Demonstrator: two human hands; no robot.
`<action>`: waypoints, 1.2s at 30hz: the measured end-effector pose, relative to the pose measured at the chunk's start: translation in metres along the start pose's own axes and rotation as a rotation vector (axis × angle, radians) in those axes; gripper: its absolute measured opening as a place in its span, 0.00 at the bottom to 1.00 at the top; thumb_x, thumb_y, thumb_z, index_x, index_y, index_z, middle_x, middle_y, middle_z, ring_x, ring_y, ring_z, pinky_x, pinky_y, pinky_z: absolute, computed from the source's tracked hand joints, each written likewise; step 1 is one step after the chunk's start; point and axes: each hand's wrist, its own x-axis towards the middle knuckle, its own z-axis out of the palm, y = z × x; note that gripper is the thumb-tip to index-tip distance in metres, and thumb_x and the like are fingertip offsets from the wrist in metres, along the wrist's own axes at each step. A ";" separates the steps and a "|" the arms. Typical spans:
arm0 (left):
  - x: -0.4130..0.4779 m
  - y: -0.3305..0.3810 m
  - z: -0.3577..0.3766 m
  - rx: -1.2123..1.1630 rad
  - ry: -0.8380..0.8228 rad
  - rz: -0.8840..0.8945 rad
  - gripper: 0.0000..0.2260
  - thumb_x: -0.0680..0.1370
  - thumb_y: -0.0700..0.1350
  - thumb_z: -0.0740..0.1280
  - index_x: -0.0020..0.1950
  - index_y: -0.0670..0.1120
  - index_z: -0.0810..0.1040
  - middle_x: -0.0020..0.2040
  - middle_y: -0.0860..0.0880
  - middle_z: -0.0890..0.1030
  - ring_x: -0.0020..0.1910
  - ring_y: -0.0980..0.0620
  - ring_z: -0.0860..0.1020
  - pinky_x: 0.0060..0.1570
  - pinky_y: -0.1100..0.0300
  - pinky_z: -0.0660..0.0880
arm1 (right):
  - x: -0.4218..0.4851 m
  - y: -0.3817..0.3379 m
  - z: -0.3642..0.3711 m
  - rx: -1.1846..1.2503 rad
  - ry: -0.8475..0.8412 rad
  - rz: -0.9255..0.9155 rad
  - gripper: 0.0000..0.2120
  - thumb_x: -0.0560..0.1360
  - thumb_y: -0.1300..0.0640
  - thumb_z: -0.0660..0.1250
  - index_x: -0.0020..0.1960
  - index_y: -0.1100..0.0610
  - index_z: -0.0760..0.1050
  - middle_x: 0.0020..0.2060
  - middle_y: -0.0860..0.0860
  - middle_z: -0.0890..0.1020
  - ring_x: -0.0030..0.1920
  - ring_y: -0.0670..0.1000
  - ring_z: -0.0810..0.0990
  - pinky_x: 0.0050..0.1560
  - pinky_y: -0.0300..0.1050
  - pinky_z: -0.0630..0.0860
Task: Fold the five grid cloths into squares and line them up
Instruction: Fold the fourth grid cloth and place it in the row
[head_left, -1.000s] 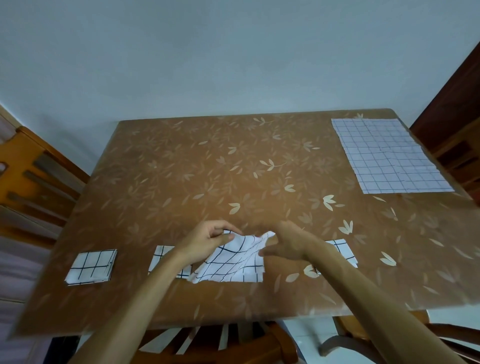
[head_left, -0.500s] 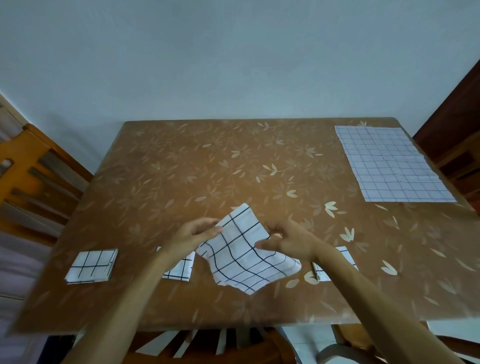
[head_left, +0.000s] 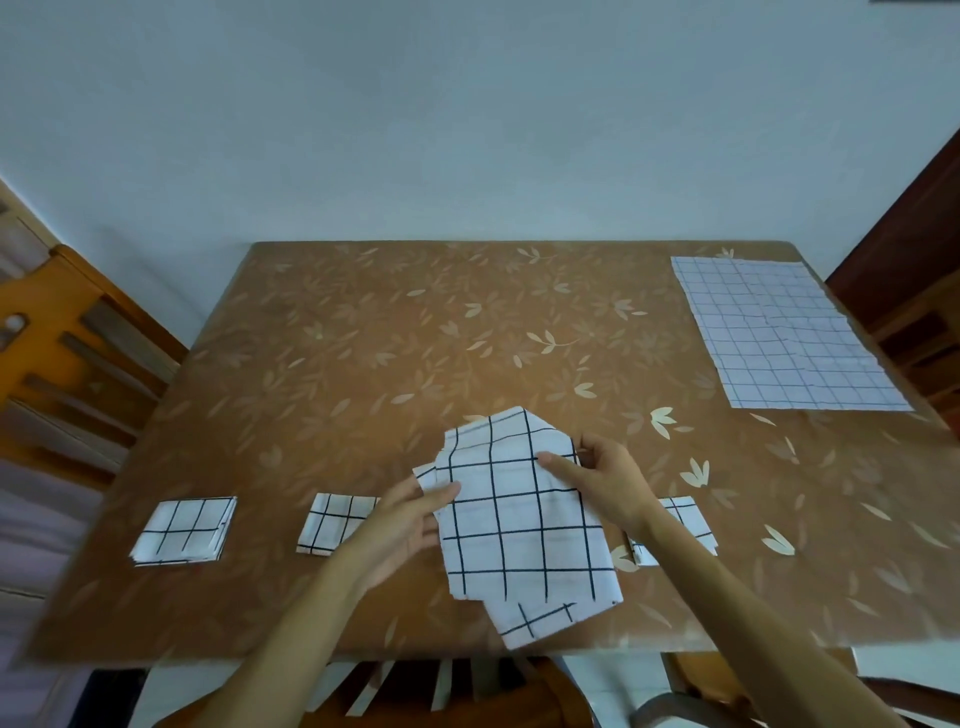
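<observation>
A white cloth with a bold black grid (head_left: 519, 525) is held partly unfolded above the table's near edge. My left hand (head_left: 402, 530) pinches its left edge with thumb on top. My right hand (head_left: 602, 480) grips its upper right part, thumb laid across the fabric. Three folded grid squares lie in a row near the front: one at the left (head_left: 184, 530), one (head_left: 335, 522) partly behind my left hand, and one (head_left: 685, 519) partly hidden by my right forearm. A large cloth with a fine grid (head_left: 779, 332) lies flat at the far right corner.
The brown leaf-patterned table (head_left: 415, 338) stands against a pale wall. A wooden chair (head_left: 57, 358) is at the left, dark wooden furniture (head_left: 914, 291) at the right, and another chair back (head_left: 441, 691) sits below the near edge.
The cloth was lifted off the table and opened out between both hands. It now hangs larger and turned, with both hands raised slightly and spread apart.
</observation>
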 end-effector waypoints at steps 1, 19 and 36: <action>0.000 0.000 0.000 0.036 0.019 0.027 0.16 0.78 0.43 0.70 0.66 0.44 0.76 0.61 0.45 0.83 0.58 0.44 0.83 0.52 0.49 0.80 | -0.001 0.002 0.000 0.004 -0.014 0.006 0.10 0.75 0.53 0.74 0.51 0.59 0.81 0.38 0.45 0.87 0.37 0.42 0.85 0.36 0.33 0.77; 0.007 0.015 -0.003 0.208 0.161 0.144 0.10 0.81 0.45 0.67 0.60 0.44 0.80 0.55 0.47 0.85 0.57 0.48 0.83 0.63 0.42 0.76 | -0.012 0.009 -0.003 0.096 -0.240 0.115 0.11 0.76 0.56 0.72 0.56 0.60 0.82 0.50 0.56 0.87 0.52 0.57 0.86 0.55 0.54 0.82; -0.002 0.006 -0.010 0.327 0.066 0.113 0.17 0.76 0.36 0.72 0.63 0.46 0.78 0.55 0.47 0.86 0.55 0.47 0.84 0.57 0.48 0.80 | -0.013 0.013 -0.011 0.096 -0.150 0.169 0.14 0.80 0.50 0.66 0.40 0.54 0.85 0.39 0.52 0.87 0.41 0.57 0.83 0.43 0.42 0.78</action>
